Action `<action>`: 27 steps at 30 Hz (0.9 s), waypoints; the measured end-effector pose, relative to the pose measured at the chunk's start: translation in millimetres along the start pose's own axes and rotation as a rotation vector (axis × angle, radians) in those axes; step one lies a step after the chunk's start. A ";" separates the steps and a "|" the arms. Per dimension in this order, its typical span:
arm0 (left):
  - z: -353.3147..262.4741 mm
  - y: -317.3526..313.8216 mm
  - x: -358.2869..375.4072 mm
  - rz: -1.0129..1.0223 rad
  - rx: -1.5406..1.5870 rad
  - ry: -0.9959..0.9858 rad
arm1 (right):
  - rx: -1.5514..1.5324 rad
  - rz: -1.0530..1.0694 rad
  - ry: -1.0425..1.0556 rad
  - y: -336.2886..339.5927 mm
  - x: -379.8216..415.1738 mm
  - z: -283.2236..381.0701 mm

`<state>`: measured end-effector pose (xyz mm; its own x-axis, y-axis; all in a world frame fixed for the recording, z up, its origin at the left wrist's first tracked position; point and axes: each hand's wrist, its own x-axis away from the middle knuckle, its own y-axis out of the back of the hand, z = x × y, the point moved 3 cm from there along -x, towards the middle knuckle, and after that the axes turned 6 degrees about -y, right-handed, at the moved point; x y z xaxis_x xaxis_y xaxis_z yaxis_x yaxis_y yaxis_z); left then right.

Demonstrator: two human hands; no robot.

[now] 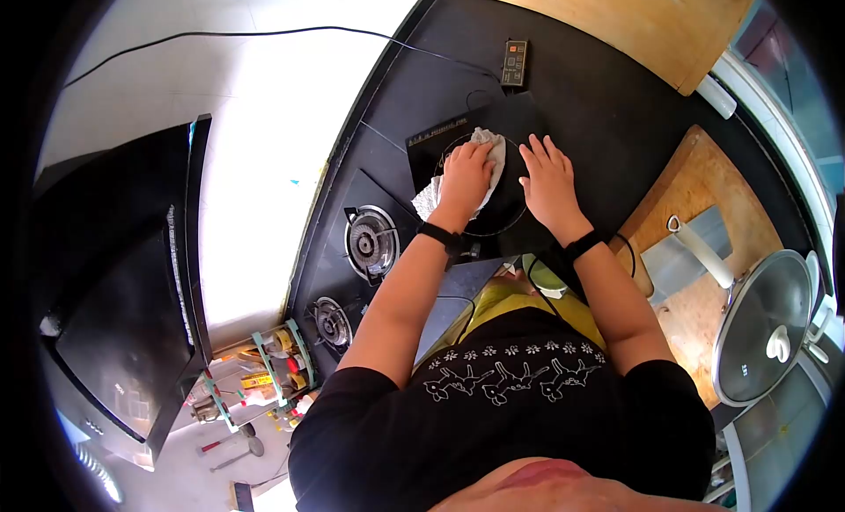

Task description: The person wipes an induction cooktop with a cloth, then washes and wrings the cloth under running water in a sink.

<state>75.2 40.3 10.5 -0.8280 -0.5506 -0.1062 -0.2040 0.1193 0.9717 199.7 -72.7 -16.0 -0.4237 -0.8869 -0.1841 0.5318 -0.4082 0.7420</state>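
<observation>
My left hand [468, 179] presses down on a crumpled light cloth [428, 200], its fingers bent over the fabric. The cloth lies on a black induction cooktop [504, 233] and covers part of the ring marked on its glass. To the right of that ring, my right hand [547, 179] has its fingers stretched out and apart, with nothing in them. It is close over the cooktop's right side, a short way from the cloth.
A gas burner [371, 242] and a second burner [330, 324] are left of the cooktop. A small control box [514, 63] with a cord lies beyond it. On the right, a cleaver [700, 252] and a lidded pan [762, 329] rest on a wooden cutting board [700, 182].
</observation>
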 end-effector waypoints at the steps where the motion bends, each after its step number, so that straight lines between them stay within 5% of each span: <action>1: 0.1 -1.8 -1.3 0.030 -0.028 -0.014 | -0.028 0.013 -0.018 -3.1 -1.1 -4.1; 8: 14.3 -22.0 -34.5 -0.201 -0.159 -0.113 | 0.134 0.147 -0.012 -11.6 1.4 -8.4; 15: 11.0 1.1 -12.4 0.006 -0.202 -0.099 | 0.194 0.221 -0.041 -12.0 0.4 -8.3; 19: 20.6 -3.1 -15.0 -0.096 -0.355 -0.234 | 0.202 0.246 -0.051 -11.6 -1.6 -6.8; 27: 17.2 -14.0 -7.3 -0.029 -0.242 -0.131 | 0.207 0.277 -0.094 -11.0 -0.1 -5.4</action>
<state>75.1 56.9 -6.0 -0.8874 -0.4373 -0.1457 -0.1106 -0.1047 0.9883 197.9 -69.3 -27.7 -0.3546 -0.9301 0.0955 0.4802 -0.0935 0.8722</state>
